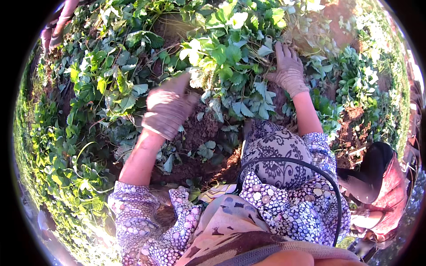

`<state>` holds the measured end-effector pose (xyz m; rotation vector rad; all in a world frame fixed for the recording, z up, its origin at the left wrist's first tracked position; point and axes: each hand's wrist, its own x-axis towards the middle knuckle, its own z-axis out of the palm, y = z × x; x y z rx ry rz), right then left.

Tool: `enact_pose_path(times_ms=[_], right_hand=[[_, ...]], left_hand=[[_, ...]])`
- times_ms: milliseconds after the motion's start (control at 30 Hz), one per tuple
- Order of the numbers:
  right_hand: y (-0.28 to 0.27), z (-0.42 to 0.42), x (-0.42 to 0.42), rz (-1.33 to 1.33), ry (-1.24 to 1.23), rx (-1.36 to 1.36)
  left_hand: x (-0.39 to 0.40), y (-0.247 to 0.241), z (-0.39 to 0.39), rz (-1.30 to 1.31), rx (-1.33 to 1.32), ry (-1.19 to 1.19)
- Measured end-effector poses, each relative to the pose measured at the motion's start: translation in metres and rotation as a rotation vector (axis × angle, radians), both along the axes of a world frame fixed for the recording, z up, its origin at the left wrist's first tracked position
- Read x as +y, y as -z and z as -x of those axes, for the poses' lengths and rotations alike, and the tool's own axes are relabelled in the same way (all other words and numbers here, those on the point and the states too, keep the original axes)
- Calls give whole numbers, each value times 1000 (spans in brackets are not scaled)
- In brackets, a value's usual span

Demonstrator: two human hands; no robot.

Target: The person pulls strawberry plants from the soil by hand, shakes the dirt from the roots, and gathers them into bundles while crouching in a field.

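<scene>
Both hands wear brownish work gloves. My left hand (171, 104) is slightly blurred, over the soil at the left side of a leafy strawberry plant (229, 56); whether its fingers hold anything cannot be told. My right hand (289, 68) lies back up at the plant's right side, fingers spread and pointing away from me, among stems and dry leaves. Between the hands, the plant's leaves are partly in bright sun. Dark bare soil (203, 128) shows just below my left hand.
Low leafy plants (123, 76) spread on the left, with more rows (359, 79) on the right. A co-worker in red clothing (387, 196) is close at the lower right. Another person's limbs (61, 25) show at the upper left. A dark cord (327, 179) curves across my clothing.
</scene>
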<state>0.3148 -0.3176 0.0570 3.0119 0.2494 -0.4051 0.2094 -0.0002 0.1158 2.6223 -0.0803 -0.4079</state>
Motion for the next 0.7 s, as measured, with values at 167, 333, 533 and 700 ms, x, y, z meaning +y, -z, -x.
enact_pose_path(times_ms=[167, 333, 533, 700], right_hand=[[52, -41, 7, -267, 71, -7], [65, -61, -7, -276, 113, 73], [155, -83, -61, -1095, 244, 207], [129, -99, -30, -1205, 221, 70]], left_hand=[[-135, 135, 98, 976, 776, -44], [-171, 160, 47, 1263, 576, -983], [-133, 170, -71, 151, 81, -56], [-105, 139, -129, -17, -150, 105]])
